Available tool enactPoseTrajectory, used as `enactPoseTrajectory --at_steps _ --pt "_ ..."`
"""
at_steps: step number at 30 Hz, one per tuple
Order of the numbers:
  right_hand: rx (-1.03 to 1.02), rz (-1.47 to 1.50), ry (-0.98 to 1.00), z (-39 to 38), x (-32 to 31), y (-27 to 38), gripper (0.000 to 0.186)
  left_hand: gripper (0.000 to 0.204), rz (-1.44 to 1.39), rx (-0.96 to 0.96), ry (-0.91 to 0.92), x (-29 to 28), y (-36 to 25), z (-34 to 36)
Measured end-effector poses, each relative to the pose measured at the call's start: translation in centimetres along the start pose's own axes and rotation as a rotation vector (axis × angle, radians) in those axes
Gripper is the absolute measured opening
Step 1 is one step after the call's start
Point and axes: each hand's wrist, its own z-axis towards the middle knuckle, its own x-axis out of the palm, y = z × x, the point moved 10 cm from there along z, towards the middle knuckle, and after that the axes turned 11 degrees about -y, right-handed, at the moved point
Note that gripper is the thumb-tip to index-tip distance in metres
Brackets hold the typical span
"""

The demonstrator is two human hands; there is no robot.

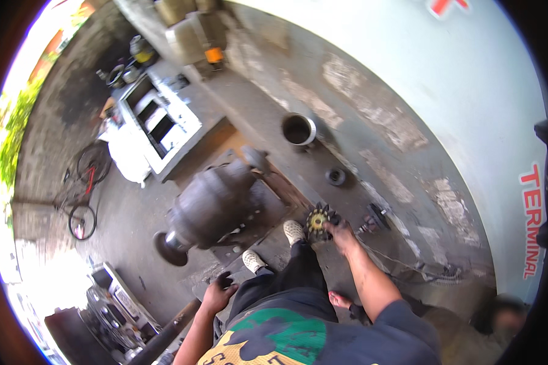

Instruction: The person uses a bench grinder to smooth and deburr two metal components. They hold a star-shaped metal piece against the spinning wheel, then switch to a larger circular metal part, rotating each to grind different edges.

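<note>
My right hand (342,233) reaches down and grips a dark toothed gear with a yellowish face (318,220), which stands on the grey concrete floor just ahead of my pale shoes (293,231). My left hand (218,295) is lower left, curled over a small dark object on the end of a long dark pipe (164,333); what it holds is hard to make out. A small shaft part with a disc (374,218) lies right of the gear.
A large dark electric motor (216,204) sits on a base to the left. A metal sleeve (298,129) and a dark ring (335,176) lie farther on. A pale curved tank wall (469,91) rises on the right. A red bicycle (85,188) lies far left.
</note>
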Motion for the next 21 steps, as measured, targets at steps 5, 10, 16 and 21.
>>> enactPoseTrajectory --at_steps 5,10,16,21 --pt "0.134 0.413 0.605 -18.4 12.7 12.9 0.044 0.073 -0.774 0.066 0.231 0.1 -4.9 -1.4" --pt "0.330 0.448 0.735 -28.0 23.7 12.8 0.036 0.061 -1.265 -0.064 0.206 -1.5 0.1 -2.9" --pt "0.587 0.493 0.792 -31.7 29.9 10.5 0.032 0.034 -1.716 -0.208 0.171 -4.5 4.4 -3.6" --pt "0.396 0.555 0.724 -30.7 32.6 14.0 0.023 0.024 -1.784 -0.214 0.162 -5.3 4.8 1.3"
